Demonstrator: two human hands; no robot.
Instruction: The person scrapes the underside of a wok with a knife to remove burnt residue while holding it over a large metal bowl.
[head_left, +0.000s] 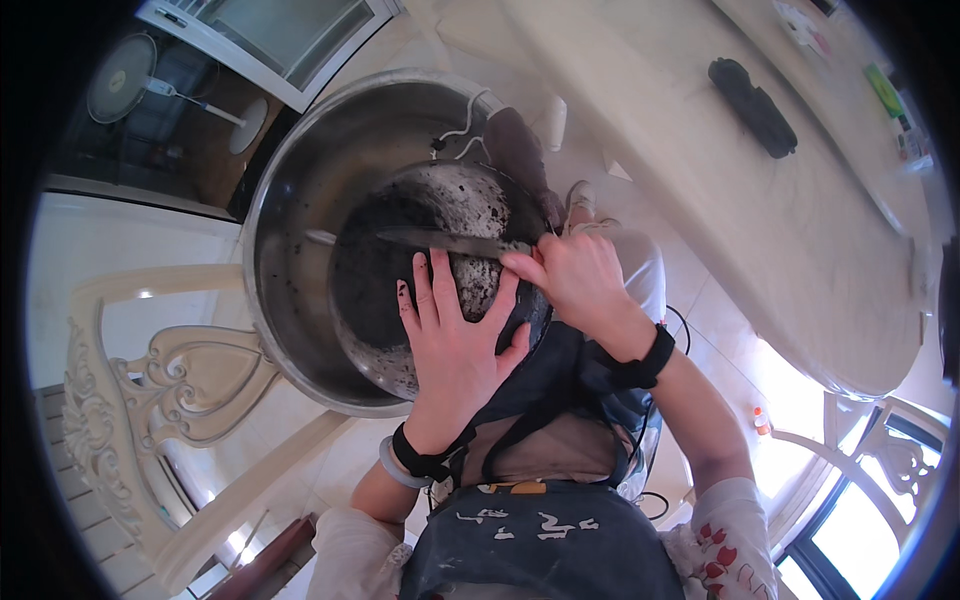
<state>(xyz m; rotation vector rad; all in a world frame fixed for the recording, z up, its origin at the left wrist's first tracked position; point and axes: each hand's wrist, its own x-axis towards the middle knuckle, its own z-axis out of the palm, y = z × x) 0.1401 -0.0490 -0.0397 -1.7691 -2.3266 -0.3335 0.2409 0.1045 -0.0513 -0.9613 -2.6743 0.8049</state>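
My right hand (581, 281) grips the handle end of a knife (450, 241) with a long, smeared blade. The blade lies across the rounded underside of a soot-blackened metal pan (382, 277). Pale scraped patches show through the black crust on its top and lower edge. My left hand (461, 330) is spread flat on the pan with its fingers apart, the longer fingertips by the blade's edge. Black specks dot the fingers. A wide stainless steel basin (259, 300) surrounds much of the pan, with dirty residue inside. How the pan is supported is hidden.
Brownish cloth (517, 146) with a white cord (471, 112) hangs over the basin's rim. A carved cream chair (172, 277) stands left. On the right, a long pale table (645, 112) bears a dark case (752, 107). A fan (124, 79) stands at upper left.
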